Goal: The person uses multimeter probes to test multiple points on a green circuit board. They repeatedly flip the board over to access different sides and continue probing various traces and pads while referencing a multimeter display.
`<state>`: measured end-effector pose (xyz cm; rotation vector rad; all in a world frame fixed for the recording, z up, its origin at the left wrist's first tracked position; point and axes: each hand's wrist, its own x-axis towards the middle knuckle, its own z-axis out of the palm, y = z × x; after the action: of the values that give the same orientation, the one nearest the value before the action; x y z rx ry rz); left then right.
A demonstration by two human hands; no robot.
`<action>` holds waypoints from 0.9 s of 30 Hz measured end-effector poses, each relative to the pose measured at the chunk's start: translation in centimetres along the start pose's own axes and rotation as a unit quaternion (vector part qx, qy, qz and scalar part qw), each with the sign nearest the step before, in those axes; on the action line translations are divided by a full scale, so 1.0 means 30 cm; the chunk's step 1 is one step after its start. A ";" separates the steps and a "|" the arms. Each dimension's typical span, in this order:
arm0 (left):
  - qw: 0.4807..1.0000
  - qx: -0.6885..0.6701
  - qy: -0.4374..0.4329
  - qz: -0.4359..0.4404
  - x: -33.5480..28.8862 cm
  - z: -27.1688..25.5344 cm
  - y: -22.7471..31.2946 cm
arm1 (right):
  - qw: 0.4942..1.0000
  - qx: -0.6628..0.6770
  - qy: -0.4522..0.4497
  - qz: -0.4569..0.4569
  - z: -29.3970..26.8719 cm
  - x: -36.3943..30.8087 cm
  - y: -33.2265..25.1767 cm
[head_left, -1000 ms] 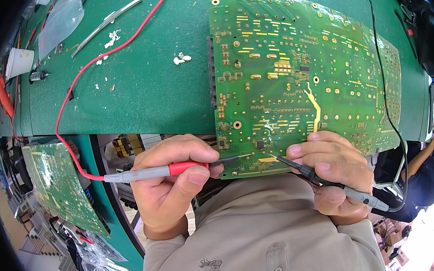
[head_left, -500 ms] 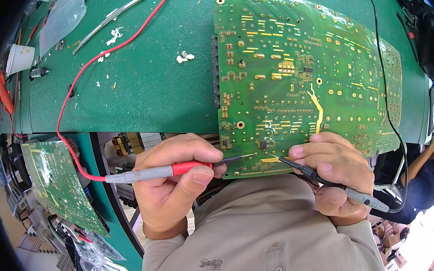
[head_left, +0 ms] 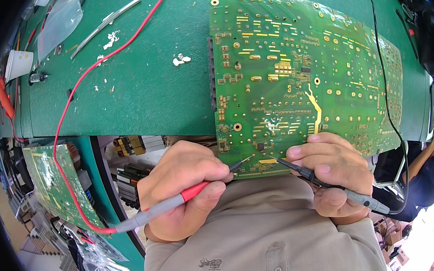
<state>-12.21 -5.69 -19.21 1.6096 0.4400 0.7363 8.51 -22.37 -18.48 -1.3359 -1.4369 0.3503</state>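
A large green circuit board [head_left: 281,42] lies on the green bench, its near edge close to my body. My left hand [head_left: 185,190] is closed around a red and grey test probe [head_left: 164,209], whose thin metal tip is at the board's lower left, beside a small black chip [head_left: 261,146]. Closed on a black and grey test probe [head_left: 329,182], my right hand [head_left: 336,169] rests against the board's near edge. That probe's tip lies just right of the other tip, below the chip. Whether either tip touches a solder point I cannot tell.
A red lead [head_left: 76,91] crosses the bench on the left; a black lead [head_left: 381,59] runs over the board's right side. Another circuit board [head_left: 58,180] lies at left. White scraps [head_left: 181,59], a metal rod [head_left: 107,26] and a paper cup [head_left: 18,63] are beyond. A person [head_left: 427,179] sits at right.
My left hand has tilted its probe, so the grey rear end hangs lower and the tip points upward to the right. The right hand and its probe have hardly moved. The board appears shifted slightly left.
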 end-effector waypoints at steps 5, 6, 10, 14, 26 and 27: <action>1.000 0.017 0.000 0.005 -0.004 0.003 0.002 | 1.000 -0.012 -0.006 0.003 -0.001 0.008 -0.006; 1.000 0.016 0.004 -0.005 -0.006 0.004 0.004 | 1.000 -0.013 -0.006 0.002 0.000 0.009 -0.007; 0.999 -0.001 0.024 -0.036 -0.011 0.013 0.010 | 1.000 -0.015 -0.002 0.007 0.003 0.011 -0.010; 0.999 -0.012 0.026 -0.033 -0.010 0.012 0.003 | 1.000 -0.016 -0.003 0.011 0.003 0.015 -0.013; 0.997 -0.063 -0.012 -0.036 -0.016 -0.012 -0.010 | 0.999 -0.025 -0.037 0.031 -0.018 0.036 -0.028; 0.998 -0.057 -0.020 -0.030 -0.014 -0.014 -0.011 | 0.999 -0.031 -0.036 0.025 -0.018 0.039 -0.030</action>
<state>-12.77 -5.60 -19.61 1.4948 0.4077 0.6720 8.74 -21.91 -16.99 -1.4228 -1.4864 0.3921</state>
